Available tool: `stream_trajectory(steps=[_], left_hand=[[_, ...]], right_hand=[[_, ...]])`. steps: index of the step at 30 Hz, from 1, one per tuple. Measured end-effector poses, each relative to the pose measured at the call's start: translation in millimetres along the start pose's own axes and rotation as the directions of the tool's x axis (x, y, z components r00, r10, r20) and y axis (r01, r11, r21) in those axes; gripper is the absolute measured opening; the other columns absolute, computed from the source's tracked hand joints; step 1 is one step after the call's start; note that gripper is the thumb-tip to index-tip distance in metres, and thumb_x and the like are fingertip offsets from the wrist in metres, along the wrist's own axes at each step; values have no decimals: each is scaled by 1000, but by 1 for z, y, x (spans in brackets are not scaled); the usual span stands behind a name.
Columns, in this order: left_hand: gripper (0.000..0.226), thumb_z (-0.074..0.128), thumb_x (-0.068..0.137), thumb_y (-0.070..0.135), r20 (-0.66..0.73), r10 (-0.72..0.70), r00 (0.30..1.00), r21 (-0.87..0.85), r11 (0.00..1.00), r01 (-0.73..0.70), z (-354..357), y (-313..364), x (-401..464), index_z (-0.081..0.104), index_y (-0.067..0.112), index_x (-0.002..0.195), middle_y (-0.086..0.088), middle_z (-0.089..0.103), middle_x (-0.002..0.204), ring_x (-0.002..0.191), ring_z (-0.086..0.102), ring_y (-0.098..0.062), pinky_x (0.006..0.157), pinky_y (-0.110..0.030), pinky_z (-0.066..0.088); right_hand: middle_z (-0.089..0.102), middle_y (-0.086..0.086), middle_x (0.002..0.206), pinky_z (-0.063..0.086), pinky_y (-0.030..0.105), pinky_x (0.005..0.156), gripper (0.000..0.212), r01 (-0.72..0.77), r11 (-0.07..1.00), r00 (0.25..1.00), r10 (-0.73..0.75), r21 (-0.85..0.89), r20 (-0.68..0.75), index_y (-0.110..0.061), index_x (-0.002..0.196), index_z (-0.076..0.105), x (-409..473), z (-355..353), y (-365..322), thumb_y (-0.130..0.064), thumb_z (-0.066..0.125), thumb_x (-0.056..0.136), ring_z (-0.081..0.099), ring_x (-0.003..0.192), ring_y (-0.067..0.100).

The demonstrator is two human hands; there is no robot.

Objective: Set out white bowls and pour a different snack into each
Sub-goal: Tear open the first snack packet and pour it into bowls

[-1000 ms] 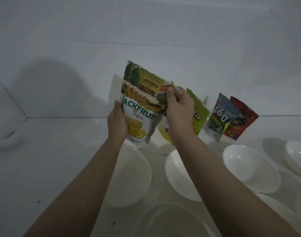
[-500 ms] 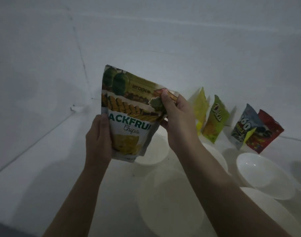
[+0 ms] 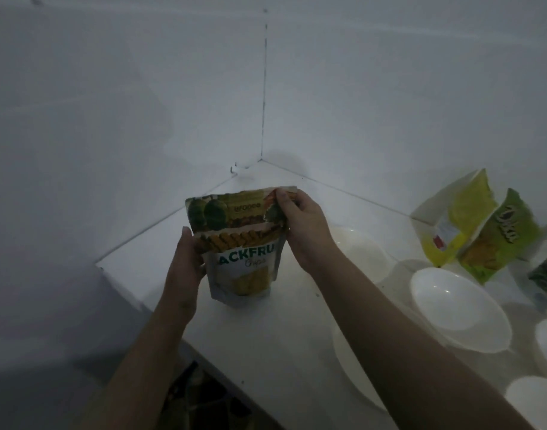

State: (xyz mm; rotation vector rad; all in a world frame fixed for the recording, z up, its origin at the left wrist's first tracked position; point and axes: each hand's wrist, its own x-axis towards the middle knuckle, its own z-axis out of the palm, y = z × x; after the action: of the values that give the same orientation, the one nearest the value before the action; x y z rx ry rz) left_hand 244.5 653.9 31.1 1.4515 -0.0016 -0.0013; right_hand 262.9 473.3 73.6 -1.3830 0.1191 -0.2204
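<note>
I'm pinching the jackfruit chips pouch [image 3: 241, 243] top with my right hand [image 3: 300, 228], left hand [image 3: 188, 265] gripping its side. I'm judging it unopened; tearing comes next, then pouring into a white bowl [image 3: 458, 308].

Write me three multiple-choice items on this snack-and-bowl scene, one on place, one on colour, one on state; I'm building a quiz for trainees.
1. Where do the two yellow-green snack bags stand?
A. In a bowl
B. At the right, by the wall
C. On the floor

2. What colour are the round bowls?
A. White
B. Blue
C. Black

3. How is the printed jackfruit chips pouch held?
A. Lying flat, untouched
B. By one hand only
C. By both hands

Answers:
1 B: they stand behind the bowls against the right-hand wall.
2 A: every bowl in view is plain white.
3 C: the left hand holds the pouch's side while the right hand pinches its top corner.
</note>
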Motion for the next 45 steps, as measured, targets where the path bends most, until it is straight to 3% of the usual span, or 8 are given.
stream_trajectory(steps=[8,15,18,21,29,34,39,45], left_hand=[[41,36,102,34,200,-52,978,63,997,40,-2,27,35,70,21,82,1,75,78,80,70,-17,80,-34,51],[47,45,89,47,492,-64,868,206,978,-45,3,35,62,67,6,98,-13,70,99,92,70,-27,74,-37,59],[25,48,97,27,545,-9,838,284,943,-174,9,36,64,62,14,81,-7,62,90,86,65,-21,63,-27,55],[27,45,100,14,580,12,815,331,910,-249,17,37,63,59,15,78,-1,61,84,80,63,-13,63,-21,53],[27,38,102,20,515,109,850,168,960,-225,43,45,48,47,12,79,0,45,70,67,46,-9,63,-17,42],[27,41,102,18,522,65,850,141,977,-161,38,36,48,55,18,78,0,55,76,77,55,-14,80,-33,50],[29,43,99,19,396,246,885,195,919,-343,31,27,47,44,2,75,-12,41,66,61,41,-16,57,-42,41],[28,47,94,10,69,511,857,362,788,-499,13,28,51,44,-1,68,-8,38,56,50,29,-8,46,-23,26]], right_hand=[[64,1,93,54,26,76,25,26,982,999,-19,-187,39,-13,103,59,35,32,20,-36,53,99,64,90,16],[55,-6,117,51,27,85,37,-13,922,988,-47,-387,-145,-26,127,52,29,31,21,-47,53,96,57,103,11],[56,-1,114,50,30,85,28,-7,887,938,-155,-462,-310,-24,110,51,10,21,23,-46,58,93,56,104,16],[63,0,101,53,27,79,28,-114,920,961,6,-376,-276,-17,99,58,-13,18,24,-44,50,99,60,93,12],[67,6,94,52,36,82,44,-124,979,990,110,-162,-92,-15,99,64,-16,24,0,-51,40,100,64,90,21],[63,20,107,54,49,92,37,-77,939,995,51,-335,-83,-4,104,56,-21,27,4,-37,38,104,62,104,36],[56,29,95,50,63,79,42,-19,865,987,-65,-501,-149,3,92,51,-26,28,0,-37,42,92,58,87,43],[56,15,75,53,54,72,27,20,680,947,-248,-733,-204,-1,75,49,-31,10,-4,-21,45,93,60,78,36]])
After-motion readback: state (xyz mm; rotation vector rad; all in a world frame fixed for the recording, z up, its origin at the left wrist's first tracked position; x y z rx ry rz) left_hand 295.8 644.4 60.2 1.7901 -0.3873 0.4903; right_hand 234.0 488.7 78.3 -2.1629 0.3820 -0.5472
